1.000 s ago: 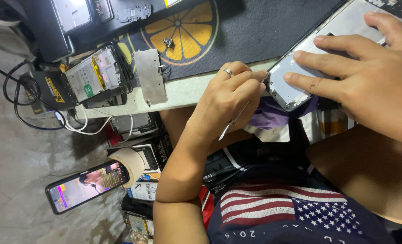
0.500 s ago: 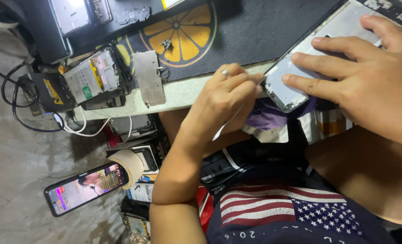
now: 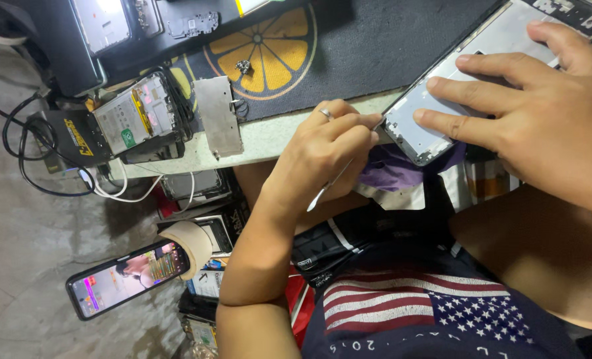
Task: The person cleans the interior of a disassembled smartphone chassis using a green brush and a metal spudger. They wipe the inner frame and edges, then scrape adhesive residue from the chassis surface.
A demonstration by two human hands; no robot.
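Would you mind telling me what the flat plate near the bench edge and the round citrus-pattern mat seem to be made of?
The flat plate looks like bare sheet metal: dull grey, thin, with small holes. The citrus-pattern mat looks like soft rubber or fabric: matte, printed in yellow and orange, though its surface leaves this open.

Single head-worn view, looking steeply down, close over lap and bench edge [image 3: 269,136]. Left hand [image 3: 322,156] centre frame, right hand [image 3: 535,100] upper right; floor [image 3: 23,266] far below at left.
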